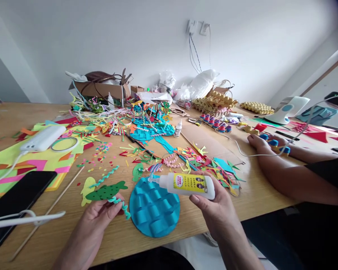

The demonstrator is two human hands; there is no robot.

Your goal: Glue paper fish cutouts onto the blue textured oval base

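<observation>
From where I stand, the left hand [94,221] pinches a dotted green paper fish [105,191] and a curly turquoise strip [124,208], while the right hand [219,210] wraps a white glue bottle [190,185] tipped nearly level, nozzle leftward. Between them, by the near edge of the bench [116,242], lies a blue disc [154,215] covered in raised paper loops; a black phone [21,204] lies toward the near left corner.
</observation>
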